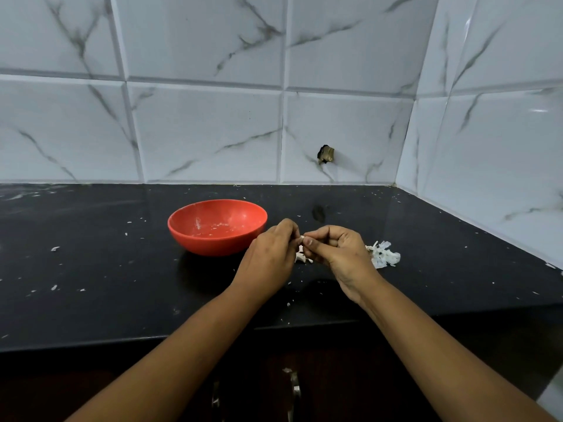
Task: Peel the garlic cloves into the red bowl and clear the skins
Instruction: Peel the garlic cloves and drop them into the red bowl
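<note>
Both my hands meet over the black counter, just right of the red bowl [217, 226]. My left hand [271, 254] and my right hand [338, 248] pinch a small white garlic clove [302, 238] between their fingertips. Most of the clove is hidden by my fingers. The bowl holds only a few pale flecks. Below my hands, a few white garlic pieces [301, 257] lie on the counter. A pile of white skins [384, 254] sits just right of my right hand.
Small skin flakes are scattered over the black counter [106, 269]. White marble-look tiles form the back wall and the right wall, meeting in a corner at far right. Cabinet handles [294, 388] show below the counter's front edge.
</note>
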Demonstrator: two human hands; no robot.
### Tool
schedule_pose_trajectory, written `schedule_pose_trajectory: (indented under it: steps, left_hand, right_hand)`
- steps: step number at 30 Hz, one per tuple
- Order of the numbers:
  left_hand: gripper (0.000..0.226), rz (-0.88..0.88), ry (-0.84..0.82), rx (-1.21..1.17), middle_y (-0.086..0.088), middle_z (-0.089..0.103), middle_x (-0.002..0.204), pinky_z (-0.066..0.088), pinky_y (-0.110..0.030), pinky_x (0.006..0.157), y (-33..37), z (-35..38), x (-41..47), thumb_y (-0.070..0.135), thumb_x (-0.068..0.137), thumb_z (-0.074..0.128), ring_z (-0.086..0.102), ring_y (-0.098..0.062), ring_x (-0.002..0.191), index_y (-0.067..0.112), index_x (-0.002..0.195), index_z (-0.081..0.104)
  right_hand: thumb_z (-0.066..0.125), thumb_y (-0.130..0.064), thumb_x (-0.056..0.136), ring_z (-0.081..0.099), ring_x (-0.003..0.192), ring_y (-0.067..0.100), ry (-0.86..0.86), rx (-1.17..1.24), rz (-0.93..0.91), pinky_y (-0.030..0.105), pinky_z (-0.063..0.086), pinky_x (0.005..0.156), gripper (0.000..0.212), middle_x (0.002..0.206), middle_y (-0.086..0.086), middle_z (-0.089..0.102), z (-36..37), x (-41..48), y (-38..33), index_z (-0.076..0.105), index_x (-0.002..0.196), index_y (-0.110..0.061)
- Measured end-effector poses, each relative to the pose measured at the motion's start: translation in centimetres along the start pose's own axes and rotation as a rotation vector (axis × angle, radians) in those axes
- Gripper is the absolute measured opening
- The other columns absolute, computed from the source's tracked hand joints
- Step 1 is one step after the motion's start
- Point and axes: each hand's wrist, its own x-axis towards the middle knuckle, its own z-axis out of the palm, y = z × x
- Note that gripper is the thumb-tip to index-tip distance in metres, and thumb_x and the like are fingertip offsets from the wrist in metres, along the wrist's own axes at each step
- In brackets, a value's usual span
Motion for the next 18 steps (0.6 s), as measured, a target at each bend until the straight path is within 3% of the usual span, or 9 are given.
schedule_pose_trajectory:
  steps: [8, 12, 15, 18]
  left_hand:
    - [0.030, 0.080, -0.064, 0.065, 0.000, 0.063, 0.082, 0.048, -0.044, 0.062, 0.70, 0.41, -0.48, 0.040, 0.088, 0.038, 0.059, -0.025, 0.074, 0.014, 0.094, 0.052]
    - [0.006, 0.028, -0.068, 0.040, 0.006, 0.065, 0.077, 0.050, -0.039, 0.064, 0.68, 0.19, -0.38, 0.023, 0.086, 0.060, 0.058, -0.014, 0.067, 0.019, 0.088, 0.057]
    - [0.010, -0.066, -0.052, -0.004, 0.008, 0.069, 0.082, 0.052, -0.036, 0.066, 0.08, -0.15, -0.24, 0.018, 0.083, 0.064, 0.053, -0.004, 0.060, 0.024, 0.086, 0.057]
    - [0.014, -0.128, -0.027, -0.026, 0.009, 0.071, 0.088, 0.053, -0.036, 0.069, 0.00, -0.26, -0.18, 0.017, 0.082, 0.060, 0.062, -0.011, 0.066, 0.030, 0.087, 0.057]
  right_hand:
    - [0.061, 0.004, 0.087, 0.066, 0.062, 0.010, 0.094, 0.153, -0.009, 0.019, 0.055, 0.061, 0.009, 0.068, 0.005, 0.071, -0.08, 0.17, -0.33, 0.064, 0.081, -0.003]
    - [0.060, 0.003, 0.089, 0.064, 0.065, 0.008, 0.113, 0.231, 0.006, 0.018, 0.055, 0.062, 0.008, 0.073, 0.005, 0.071, -0.43, 0.20, -0.46, 0.064, 0.085, -0.002]
    - [0.061, 0.000, 0.088, 0.064, 0.067, 0.008, 0.080, 0.177, 0.029, 0.018, 0.055, 0.063, 0.008, 0.077, 0.004, 0.071, -0.49, 0.08, -0.37, 0.066, 0.089, -0.006]
    - [0.059, 0.000, 0.090, 0.065, 0.067, 0.006, 0.044, 0.125, 0.036, 0.018, 0.055, 0.065, 0.013, 0.077, 0.003, 0.072, -0.46, 0.06, -0.18, 0.068, 0.094, -0.009]
